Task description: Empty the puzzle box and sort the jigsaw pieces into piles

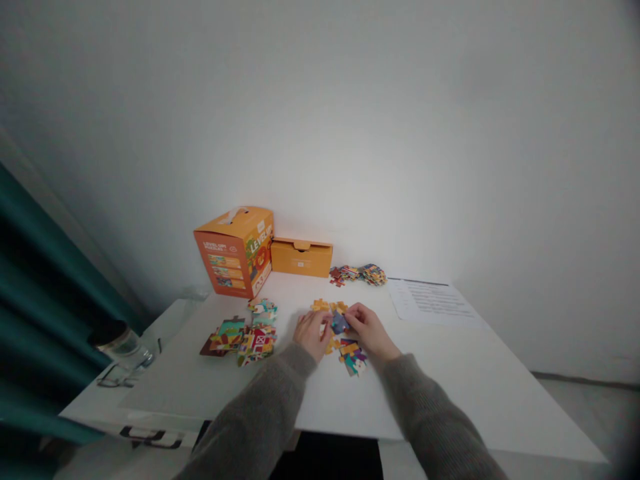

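My left hand (pixel 312 333) is at the middle of the white table, its fingers curled together by the yellow puzzle pieces (pixel 321 305); what lies under its fingertips is hidden. A dark blue puzzle piece (pixel 339 323) shows between my two hands. My right hand (pixel 370 329) pinches its right side with thumb and forefinger. Just below are multicoloured puzzle pieces (pixel 354 359) in teal, purple and white. To the left lies a group of larger puzzle pieces with a red barn piece (pixel 259 341) and a teal and green piece (pixel 231 331).
An orange puzzle box (pixel 235 257) stands at the back left, beside a smaller orange carton (pixel 301 258). Stacked puzzle pieces (pixel 373 274) lie near the wall. A printed sheet (pixel 430 301) is at the right. A glass jar (pixel 123 347) and eyeglasses (pixel 115 378) sit far left.
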`<state>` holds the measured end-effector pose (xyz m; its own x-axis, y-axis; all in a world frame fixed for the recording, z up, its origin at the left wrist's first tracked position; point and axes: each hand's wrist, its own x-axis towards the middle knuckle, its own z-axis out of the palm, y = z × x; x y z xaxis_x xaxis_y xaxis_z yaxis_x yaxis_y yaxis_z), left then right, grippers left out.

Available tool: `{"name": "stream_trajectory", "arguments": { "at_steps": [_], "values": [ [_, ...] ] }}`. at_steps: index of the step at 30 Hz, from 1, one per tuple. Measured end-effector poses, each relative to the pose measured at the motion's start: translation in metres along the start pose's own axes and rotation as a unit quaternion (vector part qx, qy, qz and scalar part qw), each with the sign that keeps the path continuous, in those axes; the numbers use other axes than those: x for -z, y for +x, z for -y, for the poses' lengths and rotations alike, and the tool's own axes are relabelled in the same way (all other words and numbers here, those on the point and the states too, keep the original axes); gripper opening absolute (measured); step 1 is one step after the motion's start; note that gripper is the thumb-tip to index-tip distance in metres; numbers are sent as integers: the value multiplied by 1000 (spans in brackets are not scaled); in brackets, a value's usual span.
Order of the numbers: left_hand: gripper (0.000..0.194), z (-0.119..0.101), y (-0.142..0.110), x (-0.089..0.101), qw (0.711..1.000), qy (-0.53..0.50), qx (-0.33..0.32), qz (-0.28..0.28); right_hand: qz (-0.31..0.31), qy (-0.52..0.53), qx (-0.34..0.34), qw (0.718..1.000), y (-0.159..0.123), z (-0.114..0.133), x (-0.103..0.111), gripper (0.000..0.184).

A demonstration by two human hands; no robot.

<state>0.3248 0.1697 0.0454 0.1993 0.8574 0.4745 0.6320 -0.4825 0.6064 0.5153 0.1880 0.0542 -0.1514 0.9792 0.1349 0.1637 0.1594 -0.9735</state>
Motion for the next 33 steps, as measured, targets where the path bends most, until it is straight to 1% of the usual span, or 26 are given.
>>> {"name": "stream_trajectory", "arguments": {
  "at_steps": [3,5,7,10,13,16,18,19,20,22,24,26,28,30,31,33],
  "values": [
    [29,0,0,-2,995,-86,9,-50,-41,79,-26,996,1,1,1,35],
    [33,-2,0,-4,987,-149,24,-48,-52,116,-23,992,0,3,0,34],
    [36,-3,1,-6,976,-214,41,-24,-49,143,-18,988,-2,6,-2,33],
    [33,0,2,-9,951,-303,55,11,-13,151,-13,988,-8,10,-8,35],
    [39,4,3,-11,927,-367,74,26,47,136,-6,990,-14,14,-10,34],
    [55,5,5,-13,911,-397,95,50,77,125,0,989,-17,18,-9,34],
    [65,2,5,-12,900,-418,110,55,80,127,-4,989,-16,19,-8,33],
    [67,1,6,-12,893,-431,119,49,76,136,-9,988,-15,19,-7,32],
    [65,-1,6,-11,887,-443,128,39,68,151,-14,986,-15,19,-7,31],
    [55,-4,7,-8,877,-461,135,19,53,188,-21,980,-14,18,-7,30],
    [46,-6,7,-7,870,-476,131,18,51,210,-23,976,-14,18,-7,32],
    [43,-7,8,-6,865,-484,131,24,57,202,-21,978,-16,18,-9,33],
    [42,-6,8,-6,867,-479,138,14,72,170,-19,983,-17,20,-10,33],
    [43,-5,10,-5,877,-458,146,-8,88,134,-14,987,-19,21,-10,32],
    [44,-4,10,-5,882,-446,149,-16,87,124,-11,988,-18,22,-8,31],
    [45,-3,11,-4,892,-424,153,-26,62,119,-3,991,-17,22,-5,30]
  ]
}}
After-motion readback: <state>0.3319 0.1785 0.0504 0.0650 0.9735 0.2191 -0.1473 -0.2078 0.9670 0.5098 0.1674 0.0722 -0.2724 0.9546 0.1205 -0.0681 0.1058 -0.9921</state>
